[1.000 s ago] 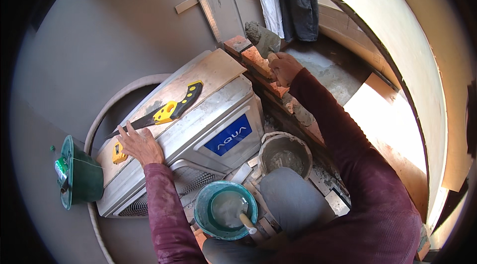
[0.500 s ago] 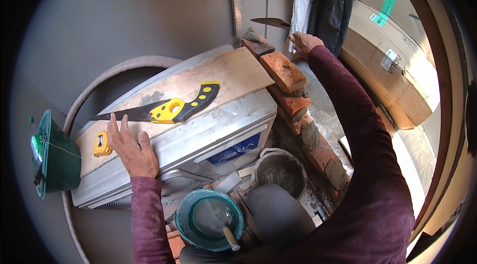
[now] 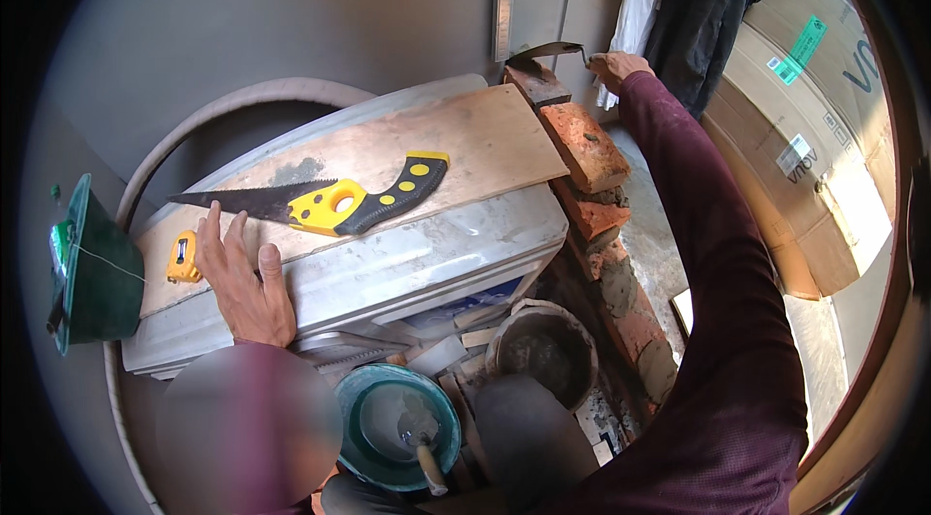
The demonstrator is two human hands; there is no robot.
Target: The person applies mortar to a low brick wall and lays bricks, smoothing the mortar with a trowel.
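Observation:
My right hand [image 3: 619,69] grips the handle of a trowel [image 3: 550,48] at the far end of a low brick wall. The trowel's blade lies at the top of the farthest brick [image 3: 539,83]; whether it touches the mortar there, I cannot tell. Nearer along the wall sits an orange-red brick [image 3: 584,144]. With fingers spread, my left hand [image 3: 250,284] rests on a plywood board [image 3: 485,132], holding nothing. Its fingertips are by the blade of a yellow-and-black handsaw [image 3: 335,208], and a yellow tape measure [image 3: 181,256] lies beside it.
The board lies on a pale metal casing [image 3: 456,219]. Below stand a teal bucket [image 3: 454,418] with grey mix and another trowel [image 3: 427,462], and a mortar-caked bucket [image 3: 589,350]. A green bucket [image 3: 112,268] is at left. Cardboard boxes [image 3: 776,146] and hanging clothes [image 3: 693,20] are at right.
The trowel in my right hand has come down onto the farthest brick, over the mortar heap seen there before. My left hand stays on the board. The whole view has shifted slightly.

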